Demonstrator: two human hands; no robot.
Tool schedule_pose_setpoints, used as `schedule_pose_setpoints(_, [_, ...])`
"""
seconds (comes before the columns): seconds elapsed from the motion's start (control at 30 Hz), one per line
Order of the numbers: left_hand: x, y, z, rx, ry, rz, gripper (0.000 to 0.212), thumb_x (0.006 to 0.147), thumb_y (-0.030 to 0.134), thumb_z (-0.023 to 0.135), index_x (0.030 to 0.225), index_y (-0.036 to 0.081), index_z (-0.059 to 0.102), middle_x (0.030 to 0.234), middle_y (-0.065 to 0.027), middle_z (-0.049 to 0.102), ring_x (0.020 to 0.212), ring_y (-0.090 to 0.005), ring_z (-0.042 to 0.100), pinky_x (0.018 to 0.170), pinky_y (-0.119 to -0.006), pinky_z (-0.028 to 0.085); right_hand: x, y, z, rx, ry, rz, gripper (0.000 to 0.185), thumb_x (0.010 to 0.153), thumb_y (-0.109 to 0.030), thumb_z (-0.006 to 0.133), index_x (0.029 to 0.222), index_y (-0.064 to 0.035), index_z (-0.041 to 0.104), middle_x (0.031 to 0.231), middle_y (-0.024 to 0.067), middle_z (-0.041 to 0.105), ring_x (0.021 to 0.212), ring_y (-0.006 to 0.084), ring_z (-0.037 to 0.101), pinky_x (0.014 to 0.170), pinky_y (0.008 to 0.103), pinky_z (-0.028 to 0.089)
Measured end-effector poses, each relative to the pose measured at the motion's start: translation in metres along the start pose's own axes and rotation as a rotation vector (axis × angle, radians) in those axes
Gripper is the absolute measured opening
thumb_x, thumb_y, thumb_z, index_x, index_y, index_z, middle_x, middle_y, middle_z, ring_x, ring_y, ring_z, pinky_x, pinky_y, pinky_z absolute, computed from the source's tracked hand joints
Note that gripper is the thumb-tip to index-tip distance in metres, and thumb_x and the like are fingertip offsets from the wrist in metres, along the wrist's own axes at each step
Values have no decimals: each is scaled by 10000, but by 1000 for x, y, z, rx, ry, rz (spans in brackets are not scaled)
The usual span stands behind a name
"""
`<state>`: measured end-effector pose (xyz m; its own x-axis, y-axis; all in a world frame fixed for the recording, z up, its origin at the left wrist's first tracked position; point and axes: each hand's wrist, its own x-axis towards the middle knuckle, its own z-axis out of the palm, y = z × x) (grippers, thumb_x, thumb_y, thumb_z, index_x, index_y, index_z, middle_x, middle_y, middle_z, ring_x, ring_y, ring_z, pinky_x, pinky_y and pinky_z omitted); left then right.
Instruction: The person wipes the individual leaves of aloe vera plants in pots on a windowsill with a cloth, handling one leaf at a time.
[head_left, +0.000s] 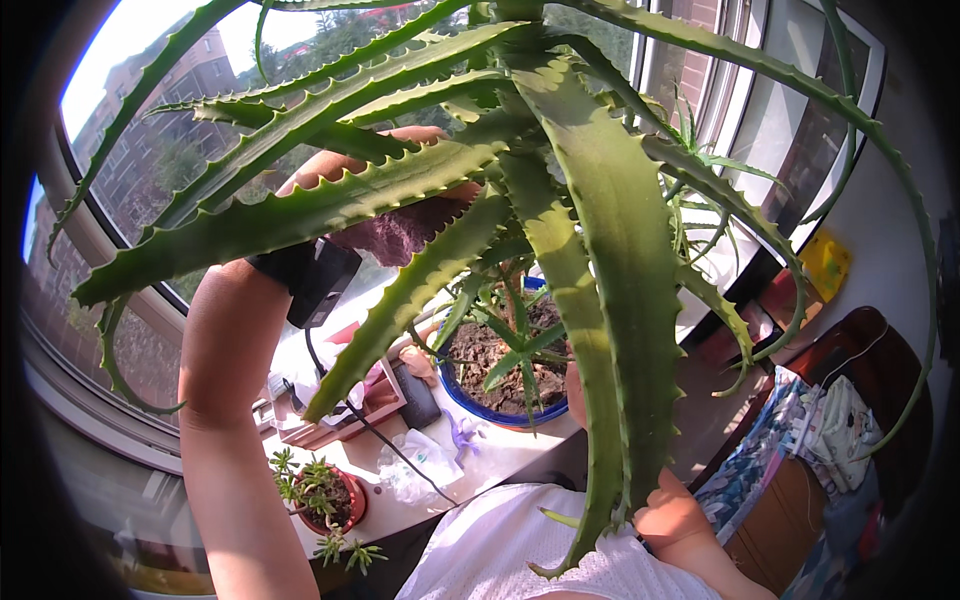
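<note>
A large potted aloe plant (622, 225) fills the view, its long toothed leaves arching outward. Behind its left leaves, my left hand (326, 166) holds a maroon cloth (401, 232) close to the stem. Leaves hide parts of that hand and the cloth. My right hand (670, 511) is low, at the lower end of a broad hanging leaf; most of its fingers are behind the leaf, so its grip cannot be seen. Below is a blue-rimmed pot (480, 415) with brown soil (480, 352) and small aloe shoots (517, 345).
A black device (319, 281) with a cable (367, 424) is on my left wrist. The white sill holds a small succulent pot (356, 502), a pinkish box (375, 405), a dark phone-like slab (417, 397) and clear plastic (420, 465). Windows rise at left; a chair (885, 382) with cloths stands right.
</note>
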<state>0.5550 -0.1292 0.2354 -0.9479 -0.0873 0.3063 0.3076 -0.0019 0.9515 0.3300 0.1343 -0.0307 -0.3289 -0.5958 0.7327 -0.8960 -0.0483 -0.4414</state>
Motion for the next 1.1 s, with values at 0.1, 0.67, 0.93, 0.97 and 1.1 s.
schedule_pose_setpoints(0.1, [-5,0,-9,67,20,44,898,937,591,677,1529,-41,438,1536,-215,520,1396,-325,519,1188,-472,397,-4,16,5,-21,-81,84,248,896,-68,646,1135,-42,708,941,97,709,968,307,655,900,446,481])
schedule_pose_setpoints(0.67, [-73,31,-59,997,269,-67,607,969,500,655,1303,-7,688,1269,-132,684,1118,-223,626,997,-390,494,-9,16,11,-96,-48,49,196,903,-37,641,1086,-14,708,948,133,735,924,338,682,854,437,529])
schedule_pose_setpoints(0.93, [-92,65,-36,1323,637,-593,306,1025,250,694,1184,-10,710,978,-28,727,841,-99,648,787,-306,547,-13,12,21,7,-33,140,188,880,15,666,1060,-4,713,969,134,748,986,347,674,897,438,538])
schedule_pose_setpoints(0.97, [-100,59,-41,1116,693,-608,285,1028,258,693,1105,-14,723,887,-3,708,776,-74,632,733,-282,537,-12,12,18,1,-86,205,188,885,15,668,1068,-1,711,989,138,749,996,354,672,900,438,538])
schedule_pose_setpoints(1.1, [-115,40,-11,827,575,-622,299,1058,282,671,1153,0,708,922,38,697,770,-33,606,734,-252,539,-22,28,29,537,108,517,163,967,-15,670,1127,7,687,964,81,738,879,179,663,831,321,535])
